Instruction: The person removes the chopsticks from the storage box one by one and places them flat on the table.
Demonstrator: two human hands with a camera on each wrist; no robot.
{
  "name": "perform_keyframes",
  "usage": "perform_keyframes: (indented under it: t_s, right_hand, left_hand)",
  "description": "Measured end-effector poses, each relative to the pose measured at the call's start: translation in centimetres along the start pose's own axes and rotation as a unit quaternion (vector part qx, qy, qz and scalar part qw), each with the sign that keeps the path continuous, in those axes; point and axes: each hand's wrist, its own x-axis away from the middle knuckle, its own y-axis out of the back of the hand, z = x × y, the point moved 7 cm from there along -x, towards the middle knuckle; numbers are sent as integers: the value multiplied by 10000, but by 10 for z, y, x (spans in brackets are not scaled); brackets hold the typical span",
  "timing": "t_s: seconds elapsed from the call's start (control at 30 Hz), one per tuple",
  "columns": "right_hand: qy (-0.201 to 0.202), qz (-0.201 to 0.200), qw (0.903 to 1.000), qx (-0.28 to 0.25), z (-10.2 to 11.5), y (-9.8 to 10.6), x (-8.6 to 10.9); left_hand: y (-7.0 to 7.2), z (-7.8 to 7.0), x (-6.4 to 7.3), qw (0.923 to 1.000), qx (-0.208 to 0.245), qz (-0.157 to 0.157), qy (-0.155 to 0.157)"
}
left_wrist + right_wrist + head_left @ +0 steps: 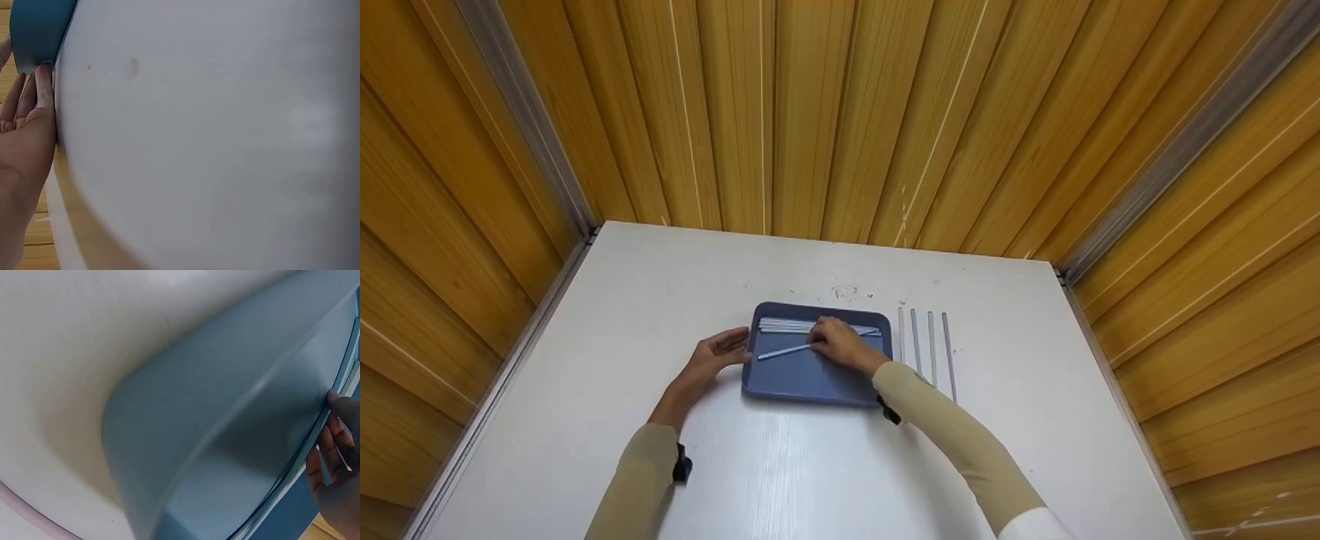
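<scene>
A blue-grey rectangular tray point(802, 379) lies on the white table. My left hand point(716, 361) is at its left wall, fingers mostly straight, fingertips right at the side in the left wrist view. Over the inside of the tray, my right hand point(840, 342) pinches a light-blue straw point(782, 352) between thumb and fingers. That straw slants, its free end pointing left. Behind it, several pale straws point(782, 325) lie side by side along the tray's far wall, partly covered by the right hand.
Several more straws point(931, 341) lie lengthwise on the table point(1005, 360), just right of the tray, their near ends partly hidden by the right sleeve point(952, 431). Yellow wood-look panels point(802, 112) enclose the back and both sides.
</scene>
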Motion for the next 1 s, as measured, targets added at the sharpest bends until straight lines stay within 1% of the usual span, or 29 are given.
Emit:
perform_keyframes:
  t_s: [0.1,0.2,0.33,0.47,0.6,0.7,0.83,0.93,1.0]
  right_hand:
    - [-245,54,9997,-10,-3,-2,2]
    - [-388,-26,9989,-279,-5,-2,3]
    - [-356,-271,9961,-756,-5,3,3]
    - [-350,-462,9922,-1107,-5,9,4]
    - [-305,-740,9883,-1299,-3,18,4]
    - [-235,-1061,9839,-1416,-1,25,4]
    - [-391,-1303,9784,-1557,-3,32,6]
    - [-645,-1281,9742,-1741,-6,34,8]
    - [-833,-1262,9694,-1936,-9,35,9]
  left_hand:
    - [0,1,1,10000,7,17,9]
    - [-1,1,2,10000,8,13,27]
    - [-1,1,3,10000,12,15,2]
    - [-2,1,2,10000,42,0,-6]
    - [0,2,2,9999,-24,-86,95]
    - [0,3,1,9998,-37,-97,156]
    - [0,2,0,9999,-25,-67,119]
    - [0,0,1,9999,-59,-86,72]
    - [-1,0,1,9999,-103,-89,58]
